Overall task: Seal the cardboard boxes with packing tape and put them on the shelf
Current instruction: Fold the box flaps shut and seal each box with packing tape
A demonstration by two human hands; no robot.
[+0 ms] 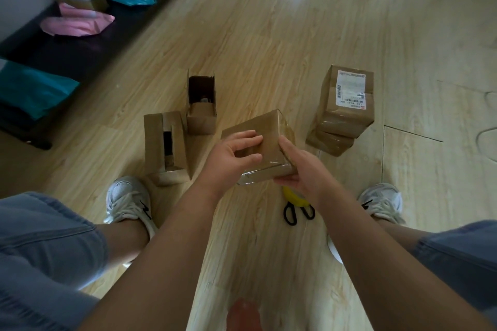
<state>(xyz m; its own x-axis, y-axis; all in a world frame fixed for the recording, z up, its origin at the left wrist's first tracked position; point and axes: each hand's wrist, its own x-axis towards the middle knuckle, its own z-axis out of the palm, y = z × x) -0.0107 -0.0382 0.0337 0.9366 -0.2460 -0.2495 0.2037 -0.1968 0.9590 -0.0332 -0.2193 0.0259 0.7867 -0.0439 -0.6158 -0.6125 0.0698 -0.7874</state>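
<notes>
- The dark low shelf (80,56) at far left carries teal mailers (32,88) and pink mailers (78,23). Free room looks limited, so a carelessly placed box could slide off.
- Two open boxes (164,148) stand on the floor just ahead of the left shoe (126,201), flaps up and unsealed. A shifting foot could tip them and spill what is inside.
- The left hand (231,158) grips the held box (266,129), fingers curled over its top face and thumb towards the near side.
- The held box is in the air between the knees, above the floor, tilted and already wrapped in glossy tape. The tape at its near lower edge looks wrinkled and may lift if not pressed flat.
- The right hand (301,172) clasps the box's near right corner, thumb on top and fingers beneath. The slick tape could let it slip.
- A yellow tape roll (291,195) and black scissors (291,213) lie on the floor below that hand, where a dropped box would land.
- A stack of sealed boxes (347,105) stands at right, leaning slightly, so a nudge could topple it.
</notes>
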